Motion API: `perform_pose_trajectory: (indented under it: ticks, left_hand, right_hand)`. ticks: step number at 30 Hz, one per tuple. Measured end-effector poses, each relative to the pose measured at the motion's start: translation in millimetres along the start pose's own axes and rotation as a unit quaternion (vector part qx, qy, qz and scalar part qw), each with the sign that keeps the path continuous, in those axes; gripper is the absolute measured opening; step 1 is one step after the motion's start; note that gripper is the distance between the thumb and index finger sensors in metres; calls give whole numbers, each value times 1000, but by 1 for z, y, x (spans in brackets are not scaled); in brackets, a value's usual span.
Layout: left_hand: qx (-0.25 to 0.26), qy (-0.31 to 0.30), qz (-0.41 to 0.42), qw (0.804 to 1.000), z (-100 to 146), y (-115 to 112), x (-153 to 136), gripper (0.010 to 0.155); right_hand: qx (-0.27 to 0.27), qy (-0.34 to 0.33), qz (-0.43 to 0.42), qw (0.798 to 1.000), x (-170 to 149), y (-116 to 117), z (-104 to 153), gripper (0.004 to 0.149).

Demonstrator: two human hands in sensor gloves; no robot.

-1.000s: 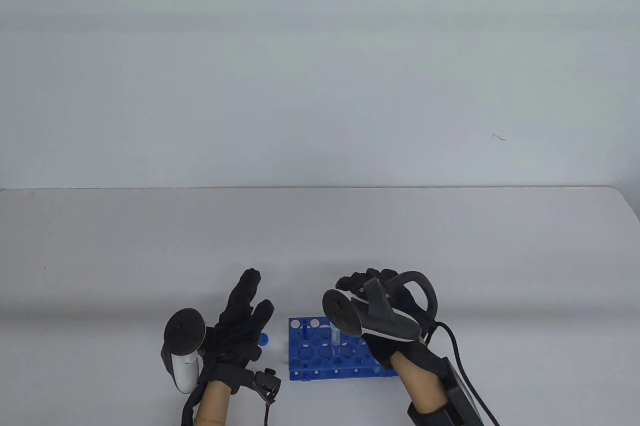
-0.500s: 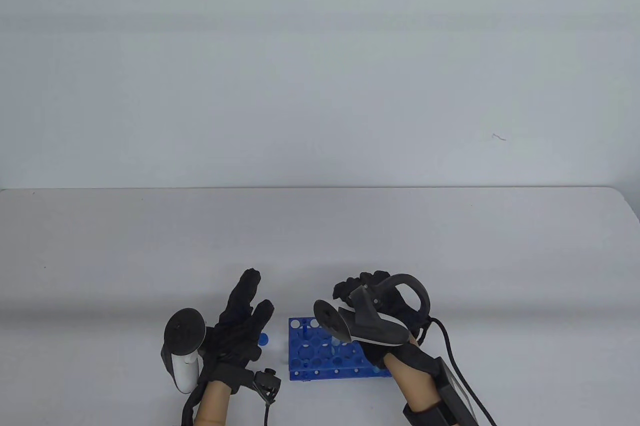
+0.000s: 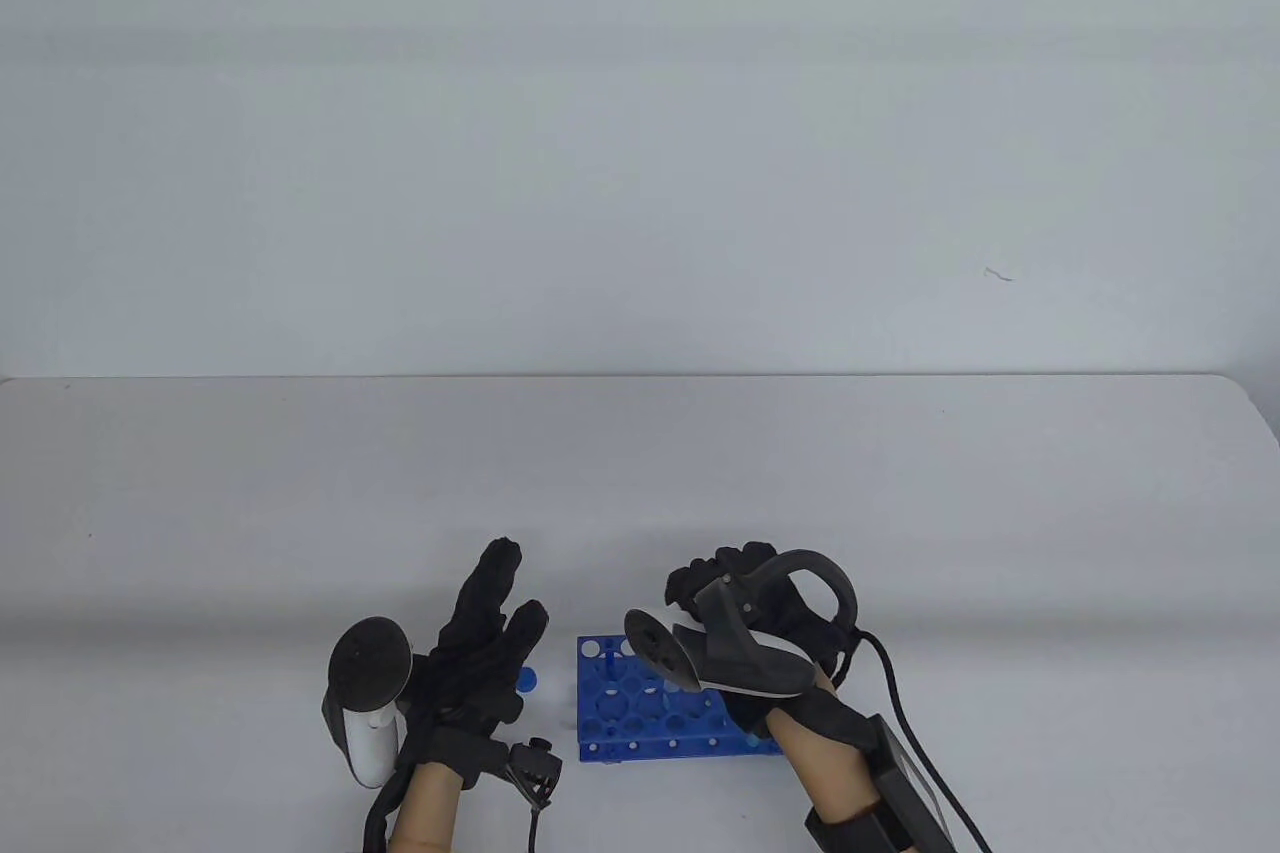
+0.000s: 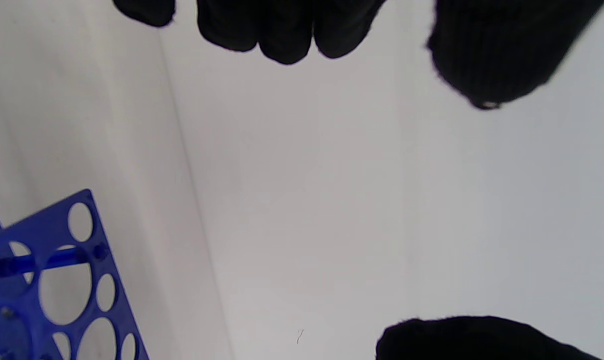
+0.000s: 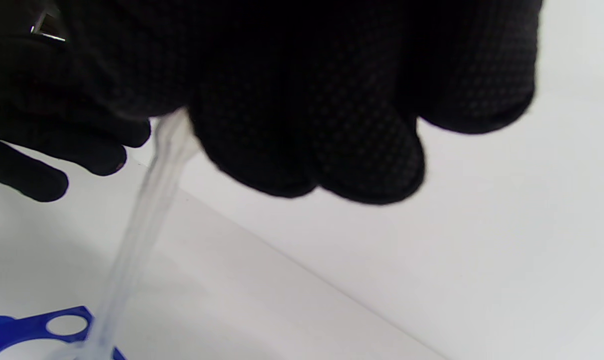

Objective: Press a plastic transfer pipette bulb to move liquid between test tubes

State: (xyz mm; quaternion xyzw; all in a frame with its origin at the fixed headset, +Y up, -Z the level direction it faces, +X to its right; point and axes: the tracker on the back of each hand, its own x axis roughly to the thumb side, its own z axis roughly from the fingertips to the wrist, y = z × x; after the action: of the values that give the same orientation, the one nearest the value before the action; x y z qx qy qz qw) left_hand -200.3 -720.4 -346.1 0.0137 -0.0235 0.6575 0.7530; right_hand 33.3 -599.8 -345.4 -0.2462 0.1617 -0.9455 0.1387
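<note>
A blue test-tube rack [image 3: 625,718] stands near the table's front edge; it also shows in the left wrist view [image 4: 107,260] and the right wrist view [image 5: 32,325]. My right hand [image 3: 715,575] is above the rack's far right part, and its tracker hides the tubes below. In the right wrist view the hand [image 5: 302,150] grips a clear plastic pipette [image 5: 147,210], whose stem slants down toward the rack. The bulb is hidden inside the fist. My left hand [image 3: 512,593] is open and empty on the table, left of the rack.
A small blue cap [image 3: 527,680] lies between my left hand and the rack. A cable [image 3: 900,693] trails from my right wrist to the front edge. The white table [image 3: 640,473] stretches back to a plain wall.
My right hand has shifted slightly left and its tracker has tipped down over the rack, covering the tube seen earlier. My left hand has not moved.
</note>
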Motion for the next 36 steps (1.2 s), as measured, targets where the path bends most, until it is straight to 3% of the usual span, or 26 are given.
perform_pose_trajectory:
  ticks: [17, 27, 36]
  left_hand:
    - [0, 0, -1, 1000, 0, 0, 0, 89]
    - [0, 0, -1, 1000, 0, 0, 0, 89]
    - [-1, 1, -3, 1000, 0, 0, 0, 89]
  right_hand:
    - [-2, 1, -6, 1000, -2, 3, 0, 40]
    - [34, 10, -36, 999, -10, 0, 2, 44]
    - [32, 19, -99, 994, -27, -17, 11, 48]
